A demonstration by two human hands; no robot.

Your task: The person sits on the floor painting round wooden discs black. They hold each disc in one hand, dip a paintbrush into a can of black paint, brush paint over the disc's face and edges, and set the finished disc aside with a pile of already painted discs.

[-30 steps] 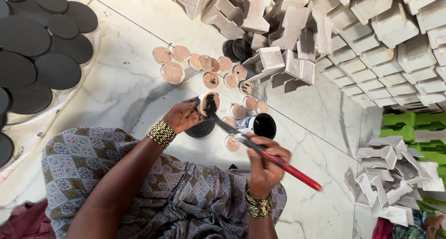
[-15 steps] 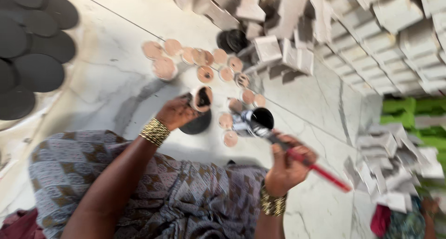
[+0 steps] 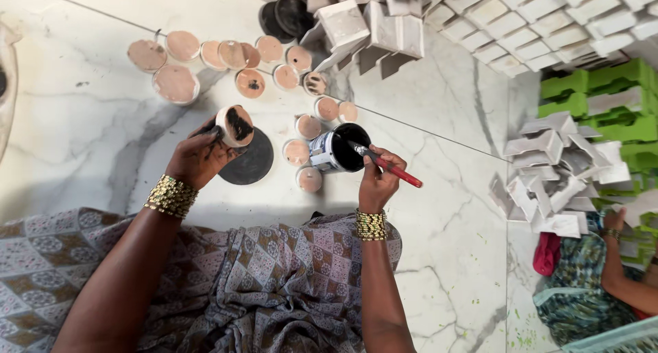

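On the marble floor, just ahead of the patterned cloth over the person's lap, the left hand pinches a small clay cup, its grip pressed about the rim and tilted so the inside, smeared with black, faces up. How the fingertips sit behind the cup is hidden, and they are stained dark. Below the cup a flat black disc lies on the floor, partly covered by the hand. The right hand closes its grip on a red-handled brush, whose tip dips into the mouth of a small paint tin lying tilted, black within; its pale label is too blurred to make out. Unpainted clay cups lie scattered in a loose band from the upper left toward the tin, some touching. Behind them stand pale folded cartons, stacked rows of them cut off by the top edge. At the right, more pale cartons lie heaped beside green crates, and another person's hand shows at the edge, the rest cut off.
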